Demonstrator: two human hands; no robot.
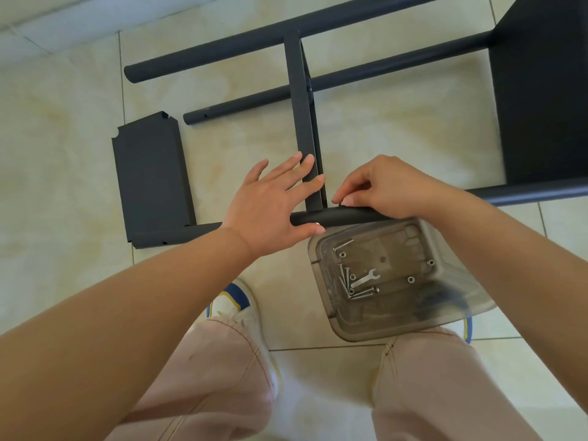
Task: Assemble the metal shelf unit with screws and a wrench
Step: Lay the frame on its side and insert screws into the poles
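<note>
- My left hand [273,205] lies flat with straight fingers. It presses the near pole [337,216] and touches the thin shelf edge [305,122] that stands up from it.
- My right hand [381,189] pinches a small screw [342,203] at the spot where the pole and the shelf edge meet.
- The shelf frame lies on its side on the tiled floor [63,106], right in front of my knees.
- The screw is tiny. I think it could slip out and roll away on the floor.
- If my left hand lets the pole roll, the holes may not line up, and the screw may go in crooked.
- The wrench [366,278] and the spare screws [350,288] sit in the clear tub [445,323]. My knee is close and could tip it.
- A loose shelf panel [149,173] lies to the left.
</note>
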